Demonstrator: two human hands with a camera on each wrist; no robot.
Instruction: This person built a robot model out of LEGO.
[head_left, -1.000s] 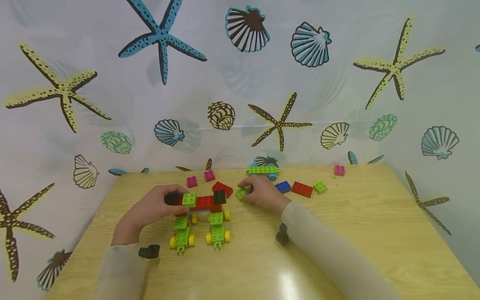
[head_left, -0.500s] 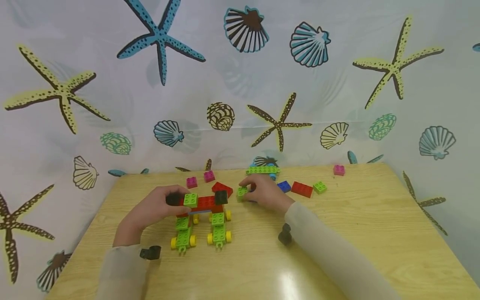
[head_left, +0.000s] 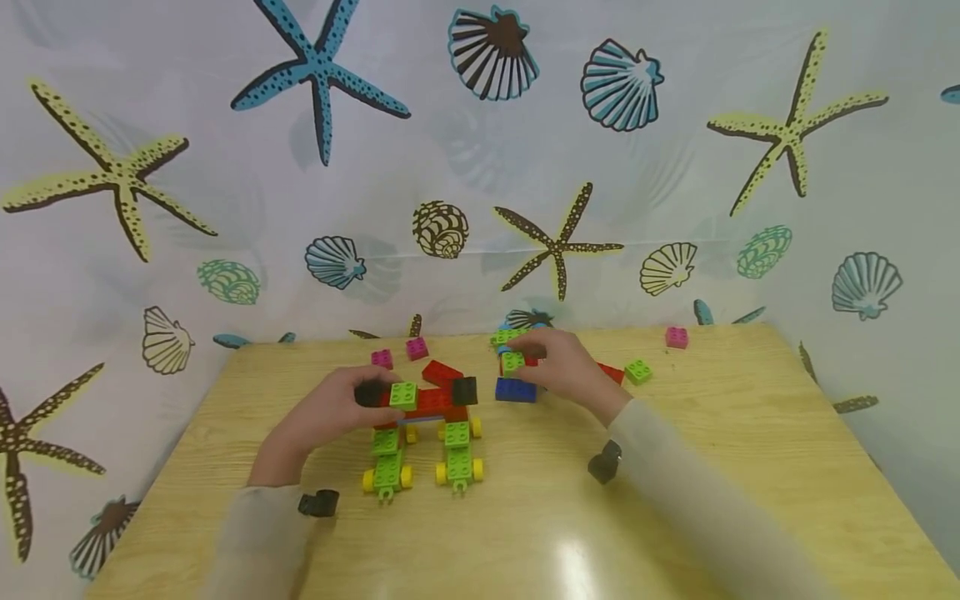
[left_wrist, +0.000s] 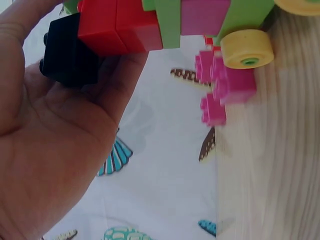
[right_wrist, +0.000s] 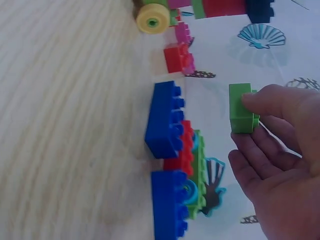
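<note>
My left hand (head_left: 330, 412) grips one end of a toy brick build: a red brick beam (head_left: 433, 402) with black blocks at both ends. A lime green brick (head_left: 403, 395) sits on top of the beam near my fingers. Below it stand two green wheeled bases (head_left: 459, 467) with yellow wheels. In the left wrist view a black block (left_wrist: 70, 52) lies between thumb and fingers. My right hand (head_left: 573, 367) pinches a small lime green brick (right_wrist: 240, 107), raised above the table. Just under that hand lies a long blue brick (head_left: 516, 389).
Toward the back of the wooden table lie pink bricks (head_left: 417, 348), a red brick (head_left: 442, 372), and a green plate (head_left: 504, 337) with blue wheels. Farther right are a green brick (head_left: 638, 371) and a pink one (head_left: 677, 337). A patterned cloth (head_left: 480, 283) hangs behind.
My right hand has lifted the small green brick and carried it right and back, uncovering the long blue brick. The build has shifted a little to the right with my left hand.
</note>
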